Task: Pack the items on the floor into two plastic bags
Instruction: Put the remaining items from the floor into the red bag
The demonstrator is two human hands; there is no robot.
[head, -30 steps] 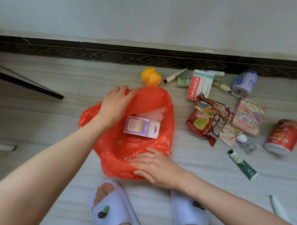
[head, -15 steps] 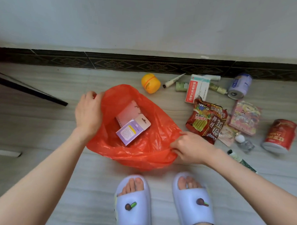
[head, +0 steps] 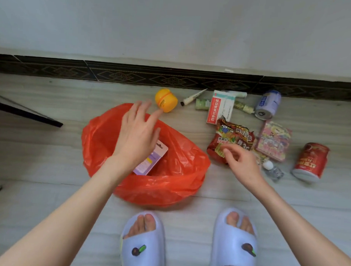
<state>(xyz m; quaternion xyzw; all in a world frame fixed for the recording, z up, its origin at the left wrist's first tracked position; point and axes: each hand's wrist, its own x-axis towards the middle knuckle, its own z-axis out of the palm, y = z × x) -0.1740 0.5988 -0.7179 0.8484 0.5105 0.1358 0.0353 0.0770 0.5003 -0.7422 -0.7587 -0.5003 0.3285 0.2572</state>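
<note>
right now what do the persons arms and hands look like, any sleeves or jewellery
Both forearms are bare right up to the frame edge, with no sleeves in view. The left hand and right hand show no gloves, rings, watch or bracelets.

floor (head: 50,152): pale wood-look tiles
centre: red plastic bag (head: 175,172)
far side: yellow round case (head: 165,99), tubes, medicine box (head: 219,108), blue can (head: 268,104)
right: snack packet (head: 232,140), pink packet (head: 274,140), red can (head: 311,161)

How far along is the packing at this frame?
Barely begun. The red bag lies open with a purple box inside. Neither hand holds anything: the left hand reaches toward the yellow container, the right hand toward the snack packet. Cans, tubes and boxes remain; no second bag shows.
</note>
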